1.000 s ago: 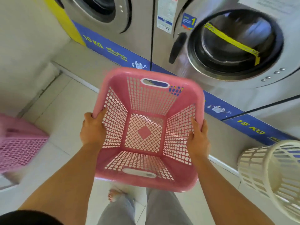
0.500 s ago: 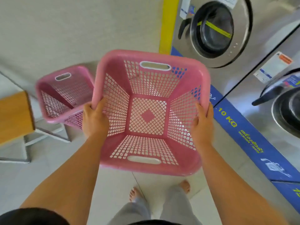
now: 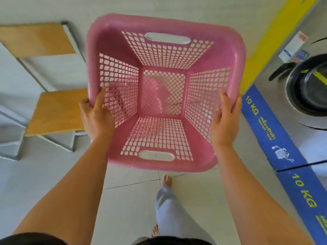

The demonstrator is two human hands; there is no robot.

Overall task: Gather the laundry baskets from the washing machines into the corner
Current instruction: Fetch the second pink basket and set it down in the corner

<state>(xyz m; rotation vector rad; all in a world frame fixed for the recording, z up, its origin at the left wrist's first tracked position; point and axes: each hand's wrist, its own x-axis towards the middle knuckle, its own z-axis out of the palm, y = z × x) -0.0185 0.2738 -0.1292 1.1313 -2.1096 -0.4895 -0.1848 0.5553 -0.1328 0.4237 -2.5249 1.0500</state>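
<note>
- Sitting at far left by the wall: a metal-framed chair with a light wooden seat (image 3: 56, 112), now swinging fully into frame where half a second ago only its edge was showing.
- Clamping the left rim: left hand (image 3: 96, 117), thumb hooked inside over the lattice wall, fingers wrapped under the lip, closed firmly on the basket.
- Hanging mid-air in the centre, empty and open side up: the pink square plastic lattice laundry basket (image 3: 164, 156), now lining up directly over a second pink basket glimpsed through its mesh floor, where a moment earlier that one was standing off to its left.
- Gripping the opposite rim likewise: right hand (image 3: 223, 121), closed on the same basket.
- Stepping below on the pale tiled floor (image 3: 53, 174): bare feet.
- Sliding away at right: the steel front-loading washing machine (image 3: 307, 92) and blue "10 KG" floor strip (image 3: 265, 124).
- Looking likely next: lowering and nesting into the corner stack.
</note>
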